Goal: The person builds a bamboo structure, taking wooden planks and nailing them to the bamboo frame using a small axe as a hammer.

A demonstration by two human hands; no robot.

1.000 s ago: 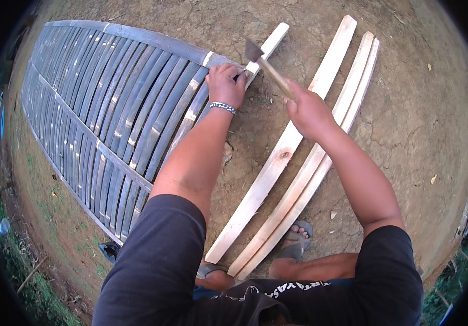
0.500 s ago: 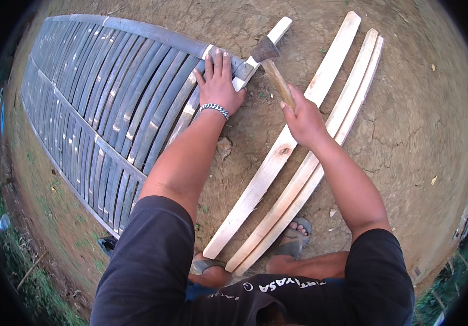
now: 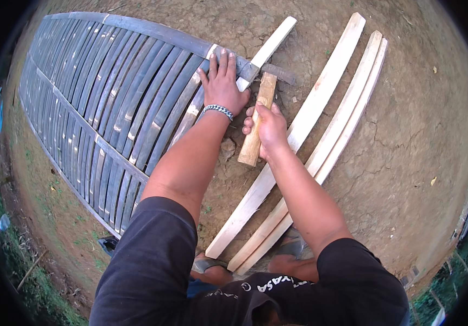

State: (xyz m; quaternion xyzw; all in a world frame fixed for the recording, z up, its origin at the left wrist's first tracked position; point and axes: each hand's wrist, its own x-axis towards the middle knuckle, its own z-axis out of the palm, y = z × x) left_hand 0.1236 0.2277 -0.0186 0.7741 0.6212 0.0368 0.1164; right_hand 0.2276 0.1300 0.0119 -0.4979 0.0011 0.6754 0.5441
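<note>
Hammer point(image 3: 260, 103) sat clamped in the right hand point(image 3: 266, 127), its head down at the slat panel's point(image 3: 109, 98) end, twelve o'clock of the wrist — mid-nailing, I judged; left hand point(image 3: 222, 87) pressed flat, fingers spread, on the batten point(image 3: 269, 49) — another true strike needed.

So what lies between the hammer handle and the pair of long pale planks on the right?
One long pale plank on bare dirt, seen in the head view.

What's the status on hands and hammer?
Left hand flat on grey slatted bamboo panel. Right hand gripping wooden-handled hammer, head down at pale wooden batten. Nothing in the way.
</note>
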